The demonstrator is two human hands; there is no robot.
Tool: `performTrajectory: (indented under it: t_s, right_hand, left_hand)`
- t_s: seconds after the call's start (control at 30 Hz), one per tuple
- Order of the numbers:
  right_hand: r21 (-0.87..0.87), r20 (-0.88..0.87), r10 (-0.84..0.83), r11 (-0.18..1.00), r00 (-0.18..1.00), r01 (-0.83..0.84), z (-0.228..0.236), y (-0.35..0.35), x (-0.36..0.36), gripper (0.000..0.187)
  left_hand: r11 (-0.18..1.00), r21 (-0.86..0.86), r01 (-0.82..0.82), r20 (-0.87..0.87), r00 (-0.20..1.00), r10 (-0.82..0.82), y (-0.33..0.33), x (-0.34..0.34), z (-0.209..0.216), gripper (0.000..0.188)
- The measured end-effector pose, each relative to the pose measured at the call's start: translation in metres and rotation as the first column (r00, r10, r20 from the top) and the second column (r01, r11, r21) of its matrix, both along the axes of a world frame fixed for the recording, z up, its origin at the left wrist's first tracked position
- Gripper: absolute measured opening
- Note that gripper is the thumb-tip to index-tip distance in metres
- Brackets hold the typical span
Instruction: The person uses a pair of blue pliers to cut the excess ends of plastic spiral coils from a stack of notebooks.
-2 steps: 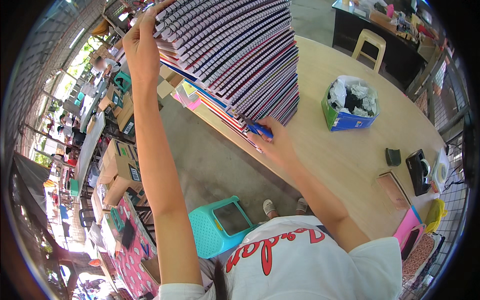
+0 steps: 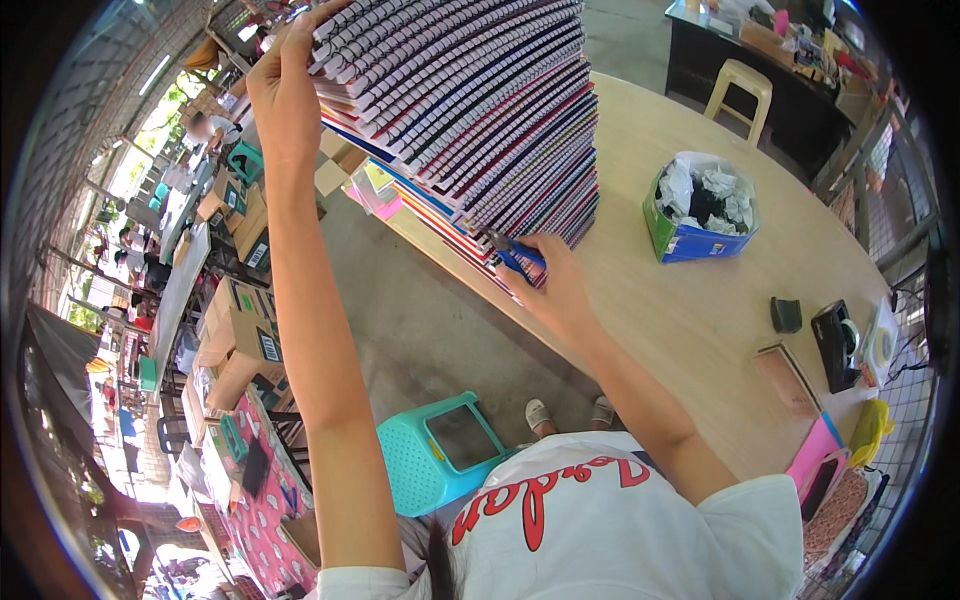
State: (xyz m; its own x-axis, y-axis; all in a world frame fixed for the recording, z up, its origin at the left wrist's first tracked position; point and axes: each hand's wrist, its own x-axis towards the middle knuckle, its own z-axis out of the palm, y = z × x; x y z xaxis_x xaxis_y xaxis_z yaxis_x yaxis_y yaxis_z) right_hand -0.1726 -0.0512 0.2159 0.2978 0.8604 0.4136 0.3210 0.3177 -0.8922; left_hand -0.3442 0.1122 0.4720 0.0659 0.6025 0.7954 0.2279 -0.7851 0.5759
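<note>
A tall stack of spiral-bound notebooks (image 2: 470, 110) stands on the wooden table (image 2: 650, 330), its coil-bound edges facing me. My left hand (image 2: 287, 85) is closed on the upper left corner of the stack; its fingertips are partly cut off by the top of the picture. Low at the front of the stack, my right hand (image 2: 552, 275) grips blue-handled cutting pliers (image 2: 522, 262). Their metal jaws point up and left, close to the coils of the lower notebooks. Whether the jaws touch a wire I cannot tell.
Right of the stack stands a box of crumpled paper (image 2: 703, 210). Farther right are a dark block (image 2: 786, 315), a black tape dispenser (image 2: 838, 345) and a pink folder (image 2: 815, 450). A turquoise stool (image 2: 425, 460) is below the table edge; cardboard boxes (image 2: 240, 340) fill the left.
My right hand has turned the pliers slightly, so their handles and jaws show more broadly. My left hand stays at the stack's corner.
</note>
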Motion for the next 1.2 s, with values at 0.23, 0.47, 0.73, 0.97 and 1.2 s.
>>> performTrajectory:
  t_s: [0.23,0.47,0.73,0.97,1.2]
  right_hand:
    - [-0.043,0.121,0.008,0.999,0.993,-0.003,-0.008,0.007,-0.001,0.034]
    - [-0.209,-0.415,0.199,0.929,0.888,-0.306,-0.012,0.013,0.006,0.033]
    - [0.233,0.299,-0.176,0.967,0.938,0.107,-0.011,0.017,0.003,0.036]
    - [-0.212,-0.279,0.157,0.952,0.947,-0.220,-0.010,0.019,0.004,0.042]
    - [0.121,0.177,-0.100,0.989,0.979,0.079,-0.015,0.008,0.000,0.044]
  left_hand:
    - [1.000,0.018,-0.010,-0.007,1.000,0.010,0.002,0.001,0.000,0.043]
    - [1.000,-0.005,0.013,0.056,0.998,-0.012,0.006,0.007,0.001,0.045]
    - [0.999,-0.025,0.039,0.070,0.997,-0.037,0.003,0.007,0.002,0.045]
    - [1.000,-0.022,-0.010,0.060,0.998,0.011,0.009,0.003,0.003,0.043]
    - [0.999,-0.051,-0.019,0.125,0.992,0.025,0.013,0.003,0.002,0.041]
